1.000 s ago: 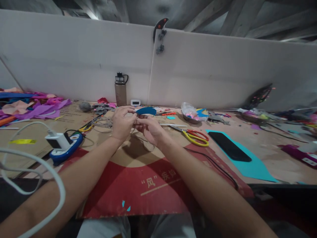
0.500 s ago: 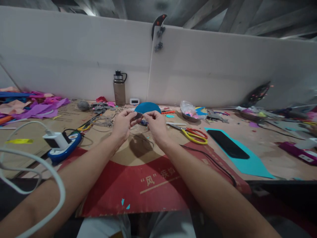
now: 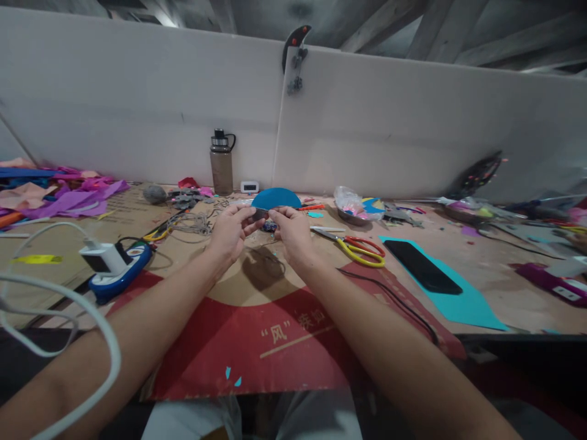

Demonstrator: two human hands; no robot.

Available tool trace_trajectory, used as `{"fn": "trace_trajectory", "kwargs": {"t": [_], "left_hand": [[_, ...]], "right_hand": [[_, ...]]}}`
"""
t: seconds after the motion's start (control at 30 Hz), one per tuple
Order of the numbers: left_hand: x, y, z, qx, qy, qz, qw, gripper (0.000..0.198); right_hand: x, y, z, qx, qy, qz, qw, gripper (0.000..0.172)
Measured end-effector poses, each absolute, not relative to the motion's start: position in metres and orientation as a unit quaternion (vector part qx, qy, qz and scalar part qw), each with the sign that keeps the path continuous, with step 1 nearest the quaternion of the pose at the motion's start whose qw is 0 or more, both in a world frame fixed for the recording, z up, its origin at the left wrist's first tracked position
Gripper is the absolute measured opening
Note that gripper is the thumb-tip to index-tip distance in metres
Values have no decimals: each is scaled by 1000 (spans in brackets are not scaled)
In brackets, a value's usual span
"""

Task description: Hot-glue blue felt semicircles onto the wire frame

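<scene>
Toward the far edge of the table (image 3: 481, 250), left hand (image 3: 228, 234) and right hand (image 3: 293, 232) pinch a dark piece (image 3: 260, 214); better press evenly.

Left hand (image 3: 229, 234) covers part of the small dark piece (image 3: 260, 214), so no clue on its full shape, and can't tell if the right hand (image 3: 293, 233) grips it too. Both hide the bottom of the blue rounded piece (image 3: 276, 198). Clock (image 3: 249, 187) near the back edge of the counter (image 3: 486, 275): screen's too tiny to read. Frame edge chops off the white cable (image 3: 109, 333) and cloth scraps (image 3: 87, 200) on the left, purple power strip (image 3: 534, 277) on the right.
</scene>
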State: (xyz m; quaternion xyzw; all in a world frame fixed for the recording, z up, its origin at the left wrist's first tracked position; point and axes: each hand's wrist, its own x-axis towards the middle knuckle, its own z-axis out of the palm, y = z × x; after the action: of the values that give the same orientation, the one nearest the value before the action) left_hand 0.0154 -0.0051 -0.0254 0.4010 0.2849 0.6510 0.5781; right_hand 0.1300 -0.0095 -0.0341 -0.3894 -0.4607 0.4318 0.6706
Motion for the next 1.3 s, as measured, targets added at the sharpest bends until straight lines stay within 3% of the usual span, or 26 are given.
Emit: {"fn": "trace_trajectory", "kwargs": {"t": [0.27,1.07,1.3], "left_hand": [[14,-2,-24,375,288,625,622,4],[16,-3,-20,380,268,578,670,6],[17,-4,-28,446,285,590,610,9]], "right_hand": [[131,-19,-23,-376,-444,494,646,8],[139,-21,-25,-324,-459,541,626,17],[136,-18,-29,-366,-466,479,647,16]]}}
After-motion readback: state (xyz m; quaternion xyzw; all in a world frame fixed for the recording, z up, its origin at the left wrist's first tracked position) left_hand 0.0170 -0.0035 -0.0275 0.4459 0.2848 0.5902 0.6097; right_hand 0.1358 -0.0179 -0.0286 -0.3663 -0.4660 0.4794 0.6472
